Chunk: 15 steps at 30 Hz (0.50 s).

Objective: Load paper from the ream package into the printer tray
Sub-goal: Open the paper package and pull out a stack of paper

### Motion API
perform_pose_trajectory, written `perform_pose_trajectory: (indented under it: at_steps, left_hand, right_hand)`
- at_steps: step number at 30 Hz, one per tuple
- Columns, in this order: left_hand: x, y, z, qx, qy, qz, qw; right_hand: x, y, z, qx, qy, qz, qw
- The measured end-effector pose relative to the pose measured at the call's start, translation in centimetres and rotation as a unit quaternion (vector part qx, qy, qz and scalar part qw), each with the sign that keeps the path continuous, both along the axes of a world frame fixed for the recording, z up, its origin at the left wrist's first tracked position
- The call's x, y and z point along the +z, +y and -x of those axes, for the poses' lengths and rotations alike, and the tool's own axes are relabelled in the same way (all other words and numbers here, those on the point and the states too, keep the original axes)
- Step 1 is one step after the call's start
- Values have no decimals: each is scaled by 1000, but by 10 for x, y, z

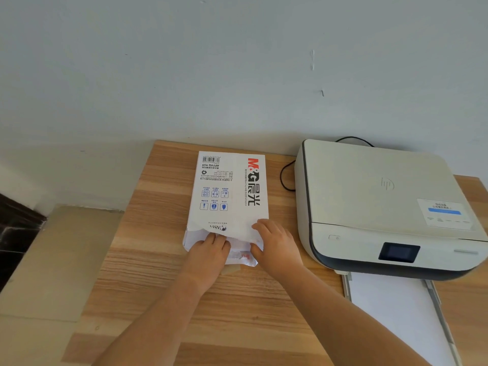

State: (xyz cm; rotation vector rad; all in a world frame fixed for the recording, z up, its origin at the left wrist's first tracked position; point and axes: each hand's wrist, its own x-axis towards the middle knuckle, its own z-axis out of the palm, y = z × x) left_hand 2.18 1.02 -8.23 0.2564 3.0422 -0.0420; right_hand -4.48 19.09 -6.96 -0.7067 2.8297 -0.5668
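Observation:
A white ream package [229, 191] with red and black lettering lies flat on the wooden table, its opened end toward me. My left hand [208, 256] has its fingers tucked inside that opening. My right hand [276, 245] presses on the wrapper's near right corner, thumb at the flap's edge. To the right stands a cream printer [380, 202] with a dark screen. Its paper tray [398, 313] is pulled out toward me, white inside.
The wooden table [158, 260] reaches the pale wall behind. A black cable [284, 178] loops between the package and the printer. Left of the table lie beige floor tiles [52, 260] and a dark strip at the far left.

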Motion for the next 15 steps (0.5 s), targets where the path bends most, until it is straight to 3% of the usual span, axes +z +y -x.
perform_pose_trajectory:
  at_steps: [15]
  left_hand:
    - [3,0,0,14,-3,-22,1000]
  right_hand:
    - [-7,22,-19,8,-15,-96,995]
